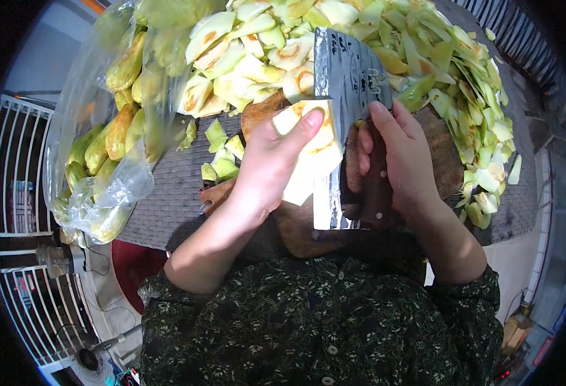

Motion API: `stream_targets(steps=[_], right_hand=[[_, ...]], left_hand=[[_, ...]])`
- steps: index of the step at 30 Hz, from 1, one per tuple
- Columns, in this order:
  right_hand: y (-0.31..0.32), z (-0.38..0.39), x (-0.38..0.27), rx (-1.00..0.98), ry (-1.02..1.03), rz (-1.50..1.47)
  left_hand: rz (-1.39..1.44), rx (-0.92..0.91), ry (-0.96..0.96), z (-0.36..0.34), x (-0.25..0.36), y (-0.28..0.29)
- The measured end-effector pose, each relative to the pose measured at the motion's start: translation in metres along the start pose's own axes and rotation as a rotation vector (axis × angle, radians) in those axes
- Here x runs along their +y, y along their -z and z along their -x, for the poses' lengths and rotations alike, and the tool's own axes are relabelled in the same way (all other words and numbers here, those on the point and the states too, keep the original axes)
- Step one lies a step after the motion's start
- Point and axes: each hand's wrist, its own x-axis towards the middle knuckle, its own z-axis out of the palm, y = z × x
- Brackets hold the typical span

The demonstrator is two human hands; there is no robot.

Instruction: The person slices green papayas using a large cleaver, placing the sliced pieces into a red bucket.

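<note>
My left hand [267, 161] is closed round a pale, peeled piece of fruit [312, 161], its thumb lying across the top face. That piece is cream-coloured with brownish marks. In my right hand [413, 161] is a broad cleaver [347, 67] with a shiny grey blade, its fingers wrapped about the dark riveted handle area. The blade stands close along the fruit's right side; whether it cuts into the flesh I cannot tell. Beneath both hands lies a brown wooden board [447, 145], partly covered by them.
A clear plastic bag [93, 206] at the left holds several yellow-green fruits [126, 128]. Pale cut pieces [251, 71] heap up at the back. Green peels and slices [479, 128] pile along the right side. Small green scraps [222, 164] lie on the grey table cover [161, 202].
</note>
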Motion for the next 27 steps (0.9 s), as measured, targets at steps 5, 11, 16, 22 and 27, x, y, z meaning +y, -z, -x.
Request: stream_targets(steps=[5,11,16,22,27], right_hand=[[0.011,-0.006,-0.001,-0.075,-0.108,-0.002],[0.009,-0.003,0.004,-0.044,-0.178,-0.221],[0.011,-0.006,0.005,-0.056,-0.193,-0.271],[0.000,0.001,0.005,-0.008,-0.113,-0.229],[-0.011,0.002,0.006,0.091,0.061,-0.087]], left_hand=[[-0.064,-0.163,0.091,-0.008,0.014,0.013],[0.013,-0.134,0.005,-0.008,0.004,0.008],[0.011,-0.046,-0.003,-0.003,0.002,-0.005],[0.059,-0.061,-0.029,-0.001,-0.008,-0.009],[0.133,-0.055,-0.067,0.001,-0.005,-0.018]])
